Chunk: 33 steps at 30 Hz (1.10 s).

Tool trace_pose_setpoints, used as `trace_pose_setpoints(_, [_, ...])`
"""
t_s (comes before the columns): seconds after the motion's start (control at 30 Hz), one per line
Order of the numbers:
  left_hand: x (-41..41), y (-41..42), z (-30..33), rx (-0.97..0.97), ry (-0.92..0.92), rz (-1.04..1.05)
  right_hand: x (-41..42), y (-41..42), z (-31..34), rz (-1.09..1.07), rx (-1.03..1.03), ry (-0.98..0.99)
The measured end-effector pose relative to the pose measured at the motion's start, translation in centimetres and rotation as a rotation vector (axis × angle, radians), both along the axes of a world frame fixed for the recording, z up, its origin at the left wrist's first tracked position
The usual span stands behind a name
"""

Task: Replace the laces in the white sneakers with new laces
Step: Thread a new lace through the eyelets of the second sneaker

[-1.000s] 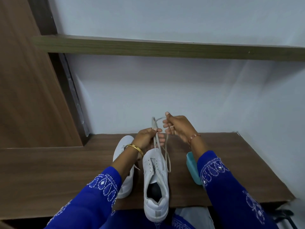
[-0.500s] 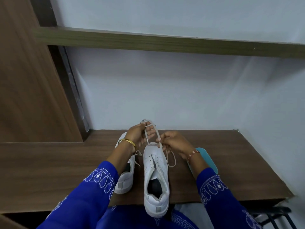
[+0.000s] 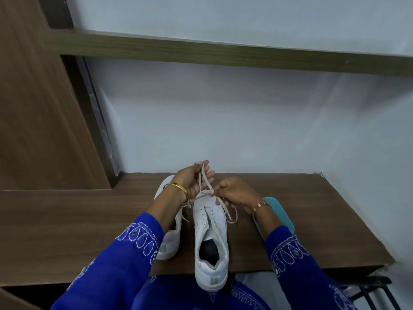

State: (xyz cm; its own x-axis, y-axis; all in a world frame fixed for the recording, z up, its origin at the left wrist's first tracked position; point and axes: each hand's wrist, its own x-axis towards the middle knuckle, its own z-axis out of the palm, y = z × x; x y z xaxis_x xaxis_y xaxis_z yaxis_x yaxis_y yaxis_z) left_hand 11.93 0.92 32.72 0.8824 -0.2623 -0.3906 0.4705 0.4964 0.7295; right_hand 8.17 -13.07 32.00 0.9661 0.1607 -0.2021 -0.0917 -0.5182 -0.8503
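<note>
A: Surface first. What are you working on?

B: A dark wood-grain desk set against a pale wall, with a wooden shelf running across the wall above it and a brown wood panel standing at your left. A teal flat object lies on the desk, partly under your right forearm.

A: The sneakers?

B: Two on the desk, toes toward the wall. The nearer white sneaker sits in the middle, heel overhanging the front edge. The second sneaker lies just beside it on your left, partly hidden by your left arm.

A: Hands?

B: Your left hand is raised above the toe, fingers curled round a loop of the lace. Your right hand pinches the same lace near the toe eyelets; a loose end trails down the sneaker's right side.

A: Change against one second ago?

B: Your right hand was then up at the height of the left, holding the lace high; it has dropped to the toe. The teal object was standing more on edge; more of its face now shows. Both sneakers are unmoved.
</note>
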Motion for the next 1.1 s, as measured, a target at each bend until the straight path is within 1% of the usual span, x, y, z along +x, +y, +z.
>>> trace_pose_setpoints(0.07, [0.8,0.4,0.3,-0.013,0.002,0.056,-0.3,-0.2,-0.7,0.048,0.006,0.046])
trace_pose_setpoints(0.13, [1.6,1.1,0.4,0.023,0.006,0.075,-0.4,-0.3,-1.2,0.054,0.014,0.081])
trace_pose_setpoints(0.23, [2.4,1.7,0.4,0.114,0.050,0.038,0.3,-0.2,-1.3,-0.005,0.029,0.088])
trace_pose_setpoints(0.33, [2.8,1.4,0.9,0.153,0.069,-0.017,2.1,0.4,-0.7,-0.084,0.073,0.067])
trace_pose_setpoints(0.4, [3.3,0.8,1.8,0.136,0.023,-0.006,3.4,0.7,0.0,-0.131,0.062,0.028])
trace_pose_setpoints(0.47, [4.3,0.1,3.6,0.062,-0.072,0.028,4.8,1.0,1.0,-0.187,0.054,-0.037])
trace_pose_setpoints(0.6, [5.8,-1.0,8.5,-0.081,-0.240,0.031,6.3,0.8,3.5,-0.299,0.198,-0.165])
trace_pose_setpoints(0.7, [6.3,-1.3,9.6,-0.094,-0.289,-0.017,6.4,0.2,3.8,-0.334,0.264,-0.217])
trace_pose_setpoints(0.77, [6.4,-1.3,8.1,-0.089,-0.259,-0.042,6.2,-0.1,2.9,-0.329,0.280,-0.207])
trace_pose_setpoints(0.83, [6.5,-1.1,5.0,-0.019,-0.190,-0.083,5.9,-0.5,1.1,-0.330,0.284,-0.158])
trace_pose_setpoints(0.9, [6.2,-0.6,1.4,0.107,-0.116,-0.104,5.3,-0.9,-0.9,-0.330,0.279,-0.085])
trace_pose_setpoints(1.0, [5.0,0.4,-3.0,0.364,-0.004,-0.073,4.3,-1.1,-3.9,-0.351,0.276,0.009])
trace_pose_setpoints(1.03, [4.5,0.6,-4.1,0.419,0.033,-0.053,4.1,-1.1,-4.7,-0.375,0.293,0.036])
trace_pose_setpoints(1.1, [3.7,1.0,-6.1,0.460,0.088,0.004,3.7,-1.0,-6.3,-0.425,0.325,0.092])
